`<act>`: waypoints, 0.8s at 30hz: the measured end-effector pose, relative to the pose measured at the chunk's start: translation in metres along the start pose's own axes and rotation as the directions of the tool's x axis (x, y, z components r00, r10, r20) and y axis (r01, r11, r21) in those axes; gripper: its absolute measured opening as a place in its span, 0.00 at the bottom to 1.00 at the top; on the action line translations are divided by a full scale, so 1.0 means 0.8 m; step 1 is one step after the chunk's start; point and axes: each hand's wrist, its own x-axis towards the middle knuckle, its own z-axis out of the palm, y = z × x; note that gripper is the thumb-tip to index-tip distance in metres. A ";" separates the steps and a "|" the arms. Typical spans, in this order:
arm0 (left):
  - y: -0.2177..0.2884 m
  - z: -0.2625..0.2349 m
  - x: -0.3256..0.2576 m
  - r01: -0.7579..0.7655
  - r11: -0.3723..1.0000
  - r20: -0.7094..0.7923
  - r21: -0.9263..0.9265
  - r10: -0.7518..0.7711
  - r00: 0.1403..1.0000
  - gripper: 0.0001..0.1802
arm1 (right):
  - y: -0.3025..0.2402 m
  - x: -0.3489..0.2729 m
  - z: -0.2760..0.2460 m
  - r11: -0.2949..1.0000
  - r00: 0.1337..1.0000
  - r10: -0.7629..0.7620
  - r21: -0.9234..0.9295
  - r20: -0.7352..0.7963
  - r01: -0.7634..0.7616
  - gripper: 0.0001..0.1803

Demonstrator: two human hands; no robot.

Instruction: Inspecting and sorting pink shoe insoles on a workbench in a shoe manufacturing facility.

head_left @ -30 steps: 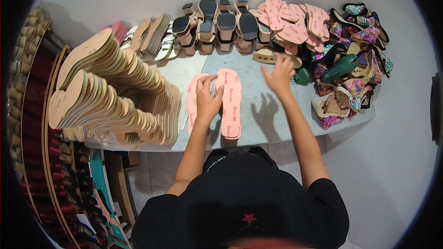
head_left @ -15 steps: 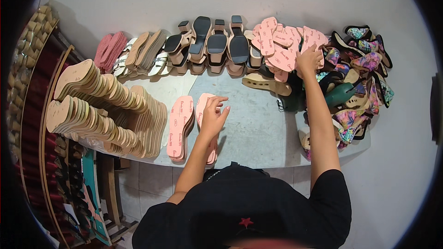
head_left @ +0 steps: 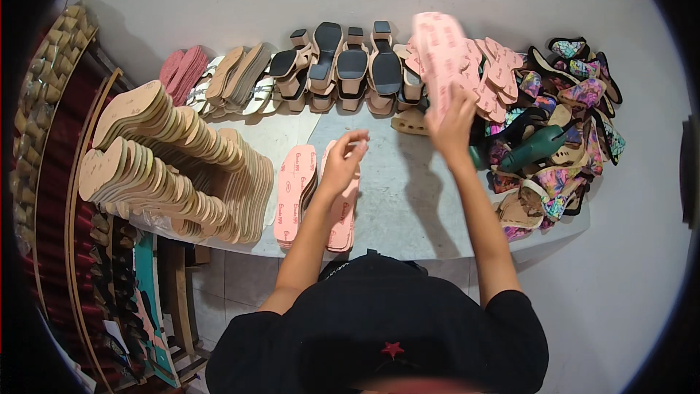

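A pink printed insole [head_left: 440,47], a little blurred by motion, is gripped at its lower end by my right hand [head_left: 453,125]. It stands tilted up above the table, in front of a loose pile of pink insoles [head_left: 500,76]. Near the table's front edge lie two neat stacks of the same kind, a left stack [head_left: 292,197] and a right stack [head_left: 343,217]. Over the far end of the right stack is my left hand [head_left: 343,164], its fingers apart and nothing in them; whether it touches the stack is unclear.
Tall rows of beige sole boards [head_left: 164,168] fill the left side. Heeled sandals with black soles [head_left: 352,66] line the back, beside pink textured soles [head_left: 182,73]. Colourful patterned sandals [head_left: 583,95] are heaped at the right, around a green shoe last [head_left: 536,149].
My right hand has taken an insole from the pile and moved left and nearer with it. My left hand stays over the right stack. The whole view has shifted slightly.
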 end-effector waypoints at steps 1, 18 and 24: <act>0.002 -0.006 0.007 -0.016 0.978 0.020 -0.207 0.020 1.000 0.25 | -0.027 -0.022 -0.001 0.994 0.998 -0.068 0.086 0.000 0.068 0.37; -0.015 -0.121 -0.060 0.140 0.440 0.173 -0.887 0.036 0.984 0.57 | -0.259 -0.200 -0.002 0.843 0.893 -0.264 0.537 0.364 0.031 0.43; -0.025 -0.146 -0.071 0.181 0.447 0.204 -0.876 0.002 0.979 0.56 | -0.289 -0.206 0.005 0.822 0.884 -0.258 0.570 0.389 -0.010 0.44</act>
